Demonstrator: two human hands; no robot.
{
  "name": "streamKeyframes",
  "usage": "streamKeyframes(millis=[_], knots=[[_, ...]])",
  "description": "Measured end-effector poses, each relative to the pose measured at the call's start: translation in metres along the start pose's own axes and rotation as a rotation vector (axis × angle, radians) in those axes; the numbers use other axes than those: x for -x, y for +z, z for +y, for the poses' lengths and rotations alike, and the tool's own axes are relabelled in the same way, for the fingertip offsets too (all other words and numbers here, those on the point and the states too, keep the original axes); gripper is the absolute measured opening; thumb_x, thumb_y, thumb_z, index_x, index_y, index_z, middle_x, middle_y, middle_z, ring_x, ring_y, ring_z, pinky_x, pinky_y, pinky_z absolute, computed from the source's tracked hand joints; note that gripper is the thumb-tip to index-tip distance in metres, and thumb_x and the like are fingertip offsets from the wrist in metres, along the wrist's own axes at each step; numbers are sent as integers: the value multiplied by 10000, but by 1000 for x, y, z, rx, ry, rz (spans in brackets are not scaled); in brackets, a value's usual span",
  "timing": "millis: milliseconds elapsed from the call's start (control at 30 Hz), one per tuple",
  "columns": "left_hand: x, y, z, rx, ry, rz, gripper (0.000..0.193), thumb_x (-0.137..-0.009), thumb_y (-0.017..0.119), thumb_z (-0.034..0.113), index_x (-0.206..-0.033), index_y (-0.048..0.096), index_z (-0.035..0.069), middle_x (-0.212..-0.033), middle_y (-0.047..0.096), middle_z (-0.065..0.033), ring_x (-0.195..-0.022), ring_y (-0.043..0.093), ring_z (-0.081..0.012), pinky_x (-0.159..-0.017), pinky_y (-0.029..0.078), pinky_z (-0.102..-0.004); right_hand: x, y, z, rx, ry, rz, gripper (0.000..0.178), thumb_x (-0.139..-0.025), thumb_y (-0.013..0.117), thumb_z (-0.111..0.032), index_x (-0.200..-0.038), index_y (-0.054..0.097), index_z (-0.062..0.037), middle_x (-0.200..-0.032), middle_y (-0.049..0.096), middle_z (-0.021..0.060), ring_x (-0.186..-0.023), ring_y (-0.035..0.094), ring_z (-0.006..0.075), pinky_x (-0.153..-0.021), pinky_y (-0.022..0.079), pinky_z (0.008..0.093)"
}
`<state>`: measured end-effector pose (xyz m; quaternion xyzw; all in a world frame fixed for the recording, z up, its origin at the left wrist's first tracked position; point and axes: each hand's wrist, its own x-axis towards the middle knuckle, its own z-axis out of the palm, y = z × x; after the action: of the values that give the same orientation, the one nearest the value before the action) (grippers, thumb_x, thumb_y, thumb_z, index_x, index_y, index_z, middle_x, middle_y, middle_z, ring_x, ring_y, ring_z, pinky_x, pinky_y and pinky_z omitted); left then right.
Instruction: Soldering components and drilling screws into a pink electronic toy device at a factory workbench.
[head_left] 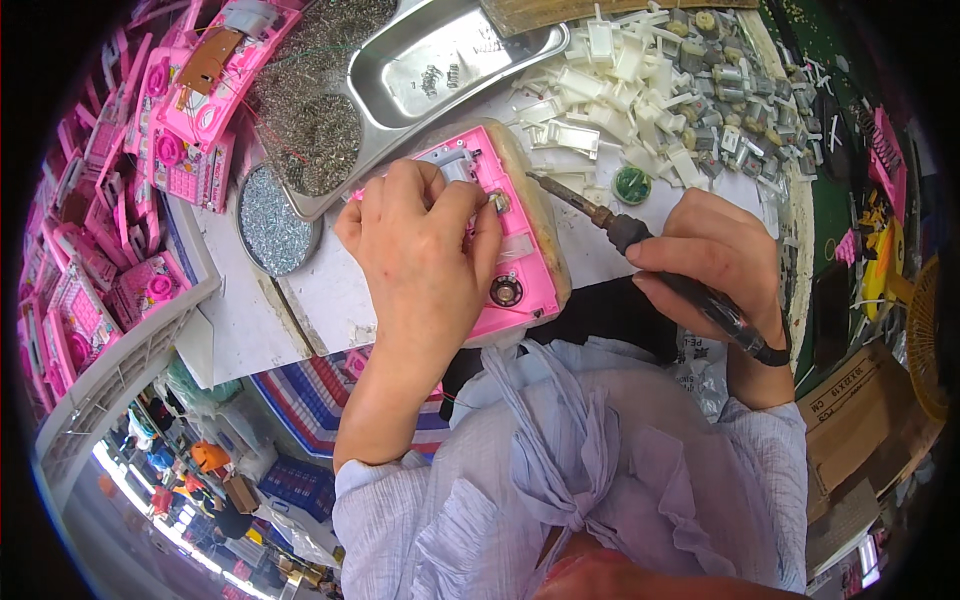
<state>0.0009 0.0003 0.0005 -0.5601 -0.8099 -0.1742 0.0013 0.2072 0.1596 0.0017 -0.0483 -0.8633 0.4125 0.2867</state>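
Observation:
A pink plastic housing (535, 262) rests on a pale, worn pad (548, 215) in front of me. Inside it are a small round speaker (506, 291) and a grey part (452, 163) near the top. My left hand (420, 240) lies over the housing's left side, fingers bent and pinched together at its inside; whatever they grip is hidden beneath them. In my right hand (705, 260) is a soldering iron (675, 285), held by its dark handle. Its tip points up and left, just right of the housing and apart from it.
Pink housings (90, 290) pile up at the left. A metal tray (440, 75) holds springs (310, 130); beside it stands a round dish of small screws (277, 220). White plastic parts (600, 90), small motors (735, 110) and a green round item (632, 185) lie at the upper right.

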Motion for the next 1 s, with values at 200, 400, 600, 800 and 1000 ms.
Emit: streamKeyframes(millis=[200, 400, 600, 800, 1000], knots=[[7, -7, -6, 56, 10, 42, 263, -773, 824, 217, -967, 705, 88, -982, 578, -74, -974, 563, -270, -897, 393, -456, 0, 0, 0, 7, 1, 2, 348, -682, 815, 57, -999, 726, -53, -699, 589, 56, -599, 564, 239, -531, 449, 332], [52, -30, -59, 21, -180, -69, 553, -815, 851, 232, -1265, 596, 35, -1027, 669, -122, -867, 638, -255, -789, 515, -364, 2, 1, 5, 14, -15, 20, 352, -673, 817, 42, -1000, 727, -50, -682, 587, 57, -584, 551, 231, -525, 437, 329], [66, -37, -58, 68, -166, -11, 87, -895, 746, 70, -938, 709, 4, -867, 675, -84, -693, 624, -232, -648, 500, -340, -12, 10, 2, -9, -80, 25, 354, -670, 817, 46, -1003, 716, -21, -689, 599, 75, -587, 558, 239, -533, 427, 330], [53, -29, -59, 182, -339, -10, 125, -875, 762, 72, -976, 718, 13, -859, 681, -84, -737, 649, -208, -686, 516, -342, -17, 15, -6, -18, -81, 20, 366, -690, 810, 57, -1036, 702, 4, -715, 620, 97, -614, 579, 249, -549, 431, 339], [56, -28, -71, 252, -366, 29, 162, -875, 770, 120, -968, 701, 8, -824, 663, -105, -656, 613, -241, -639, 503, -356, -16, 16, -7, -14, -43, -31, 342, -750, 785, 43, -1075, 679, 36, -775, 638, 117, -669, 584, 246, -615, 430, 354]])
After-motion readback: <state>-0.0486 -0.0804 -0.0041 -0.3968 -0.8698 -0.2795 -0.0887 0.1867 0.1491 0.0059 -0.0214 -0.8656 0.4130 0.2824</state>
